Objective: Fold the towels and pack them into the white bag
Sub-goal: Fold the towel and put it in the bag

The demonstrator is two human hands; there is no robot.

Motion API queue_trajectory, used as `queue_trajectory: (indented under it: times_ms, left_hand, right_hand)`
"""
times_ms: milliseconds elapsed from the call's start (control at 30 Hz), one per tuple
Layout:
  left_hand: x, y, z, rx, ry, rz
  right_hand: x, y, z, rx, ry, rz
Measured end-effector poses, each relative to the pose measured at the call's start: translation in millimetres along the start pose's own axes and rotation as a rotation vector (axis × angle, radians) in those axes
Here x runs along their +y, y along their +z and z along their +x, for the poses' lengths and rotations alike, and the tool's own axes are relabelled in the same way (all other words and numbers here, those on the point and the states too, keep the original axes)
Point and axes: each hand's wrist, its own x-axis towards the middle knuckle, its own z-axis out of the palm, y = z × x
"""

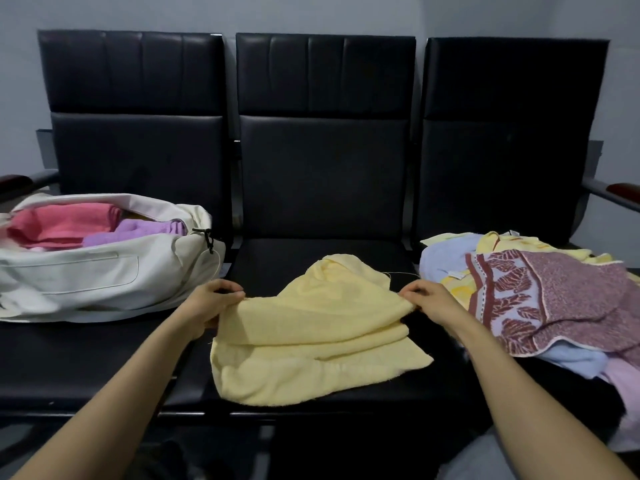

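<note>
Bench: black padded seats in a row form the bench (104,358), seen from above its front edge; the middle seat carries the work.
Forearms: two bare forearms reach in from the bottom corners toward the middle seat.
Yellow towel: a pale yellow towel (311,341) lies partly folded and rumpled on the middle seat, its lower layers spread flat and its upper edge lifted between the hands.
Left hand: the left hand (211,306) pinches the towel's upper left edge, fingers curled over the cloth.
Right hand: the right hand (429,303) pinches the upper right edge in the same way.
White bag: the white bag (104,275) lies open on the left seat, just beside the left hand, a black clip at its right end.
Bag contents: a folded pink towel (62,223) and a folded purple towel (145,230) lie side by side inside it.
Towel pile: on the right seat a maroon patterned towel (554,299) lies loose over a light blue towel (440,261), with yellow printed cloth (502,242) behind them.
Backrests: three black backrests (322,133) stand upright behind the seats.
Armrests: a dark red armrest (14,181) shows at the left end, another at the right end.
Wall: a plain pale wall (311,12) runs behind the bench.
</note>
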Motion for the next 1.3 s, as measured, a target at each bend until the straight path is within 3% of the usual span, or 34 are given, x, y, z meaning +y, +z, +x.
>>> queue_trajectory:
  times_ms: [100, 267, 333, 467, 600, 700, 800, 900, 1033, 1133, 1300]
  left_hand:
    - [9.5, -11.4, -20.4, -0.063, 0.029, -0.092]
    - [38.9, -25.9, -39.0, -0.154, 0.066, -0.205]
    - [54.6, -26.0, -47.8, -0.152, 0.178, -0.217]
    - [108.9, -28.9, -65.3, 0.071, 0.466, -0.063]
    - [165.4, -50.6, -62.8, 0.290, 0.560, 0.055]
    - [199.6, -65.9, -68.7, 0.220, 0.531, -0.153]
    - [222.2, -77.3, -75.8, 0.024, 0.445, -0.381]
    - [225.9, -84.7, -76.8, -0.167, 0.262, -0.425]
    - [218.1, -89.6, -69.0, -0.194, 0.066, -0.398]
    - [203.2, -80.1, -62.2, -0.093, -0.034, -0.119]
    - [158.9, -60.1, -43.1, -0.112, -0.138, 0.443]
  right_hand:
    - [-9.3, -5.9, -6.1, 0.090, 0.025, 0.155]
    - [-51.0, -27.2, -19.1, -0.044, 0.109, 0.374]
    - [-71.4, -35.3, -21.6, -0.057, 0.079, 0.454]
    - [-125.7, -58.2, -23.0, 0.021, -0.033, 0.583]
    - [-175.6, -84.2, -24.2, 0.133, -0.141, 0.488]
    - [-200.9, -102.6, -22.3, 0.184, -0.193, 0.559]
    - [-218.6, -116.5, -20.4, 0.226, -0.243, 0.626]
    - [-228.4, -119.3, -22.9, 0.227, -0.285, 0.655]
    - [-233.3, -112.1, -26.4, 0.194, -0.279, 0.662]
    - [-228.2, -104.9, -26.5, 0.117, -0.154, 0.578]
    - [-187.4, -80.7, -13.8, -0.094, 0.200, 0.075]
